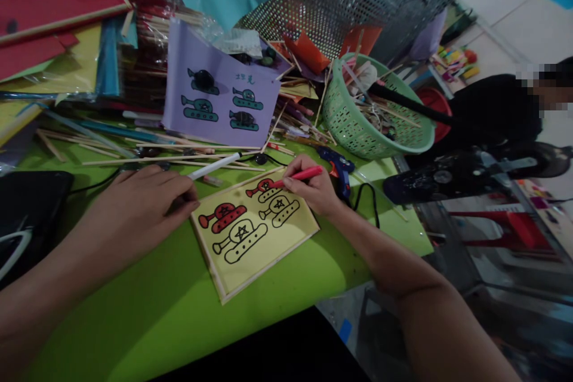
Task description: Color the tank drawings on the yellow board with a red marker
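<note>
Head view, so where does the red marker (308,173) sit relative to the two hands?

Right up in the right hand (311,191), lol. The barrel lies roughly sideways, back end off to the right and tipped slightly up, tip pointing left at the upper-right tank-like drawing (264,188) on the yellow framed card (271,256). That drawing is partly red; the upper-left one is red nearly all over, and the two lower ones are just black outlines.

And the card itself?

Flat on the green desk (152,310), between the hands, long axis slanting from lower left to upper right. The right hand is over its far-right corner, so it's clearly the nearer one to that drawing. The left hand (156,197) is out past the left edge, thumb by the near end of the top-left corner. Whether the thumb actually touches the frame, hard to say.

OK, but how are the fingers?

Right: thumb and fingertips pinched together around the marker, close to the writing end. Left: palm down, fingers loosely curled, thumb tucked underneath. A white pen (215,167) sticks out right by those fingers, but gripped or just lying behind them? Can't tell from this angle. The blue glue gun (340,167) is just beyond the right hand, fwiw.
</note>
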{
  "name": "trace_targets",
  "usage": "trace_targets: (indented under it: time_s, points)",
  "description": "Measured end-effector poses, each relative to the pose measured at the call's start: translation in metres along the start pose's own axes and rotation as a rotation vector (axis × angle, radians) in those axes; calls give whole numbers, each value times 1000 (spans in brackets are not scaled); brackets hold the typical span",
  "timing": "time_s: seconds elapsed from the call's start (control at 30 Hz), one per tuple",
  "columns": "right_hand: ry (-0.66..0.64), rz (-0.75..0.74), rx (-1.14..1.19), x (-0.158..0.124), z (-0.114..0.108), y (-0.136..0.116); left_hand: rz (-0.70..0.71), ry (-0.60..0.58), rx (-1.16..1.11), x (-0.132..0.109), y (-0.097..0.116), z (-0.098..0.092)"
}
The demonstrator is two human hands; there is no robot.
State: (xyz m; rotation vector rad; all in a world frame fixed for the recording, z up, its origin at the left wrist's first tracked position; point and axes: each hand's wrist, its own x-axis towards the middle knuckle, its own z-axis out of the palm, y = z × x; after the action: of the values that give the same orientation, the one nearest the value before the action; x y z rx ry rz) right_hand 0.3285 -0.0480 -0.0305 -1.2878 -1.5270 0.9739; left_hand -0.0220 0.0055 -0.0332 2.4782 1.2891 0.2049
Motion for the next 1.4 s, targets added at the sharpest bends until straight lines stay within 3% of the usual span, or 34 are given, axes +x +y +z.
trace_targets:
  time_s: [1.03, 1.4]
  points:
    - [-41, 33, 24, -2, -1, -2, 25, -5, 22, -1, 1, -1]
    - [16, 28, -10, -2, -1, -3, 40, 12, 10, -2, -1, -1]
